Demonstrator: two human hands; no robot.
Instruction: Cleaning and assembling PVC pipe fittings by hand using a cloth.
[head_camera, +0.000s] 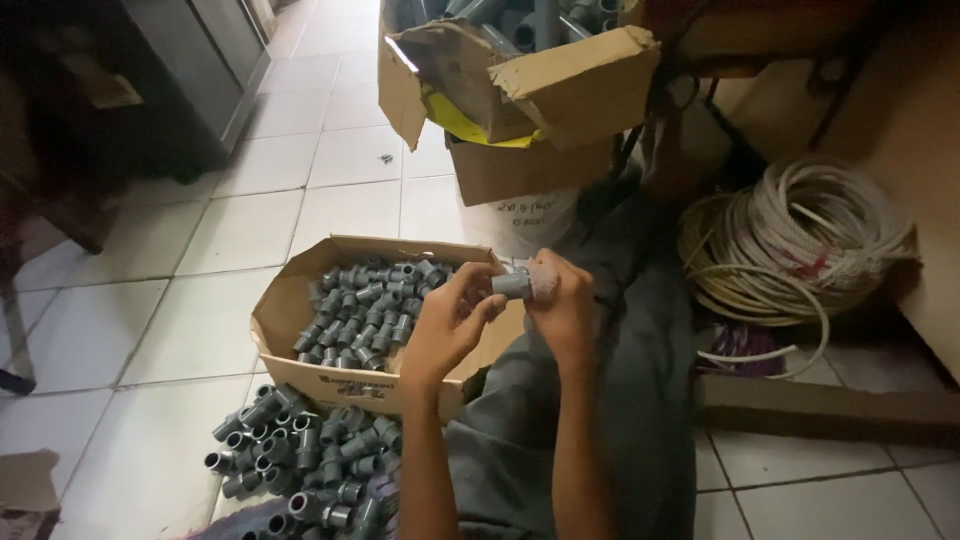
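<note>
Seen from the head camera, the person sits on a white tiled floor (200, 330) with both bare hands raised over the lap. The right hand (565, 305) is closed around the far end of a short grey plastic pipe fitting (512, 284), which seems to have something pale and fuzzy at that end, though what it is cannot be told. The left hand (447, 330) meets the fitting from the near side, its fingers (478, 312) curled and touching the free grey end, so both hands are clamped on the same piece, held in the air just above the right edge of an open brown cardboard box (290, 300). That box is well filled with more grey fittings of the same kind (365, 310), lying loose. In front of its near wall, on the floor, a second heap of grey fittings (300, 460) is packed close together, many with their open ends up. As a judgement from how things lie, one heap may be pieces already handled and the other those waiting, but which is which cannot be told; a good many remain in both. Beyond, a torn cardboard carton of grey pipe pieces (530, 80) stands on another, and a coil of white tubing (800, 245) lies at the right.
</note>
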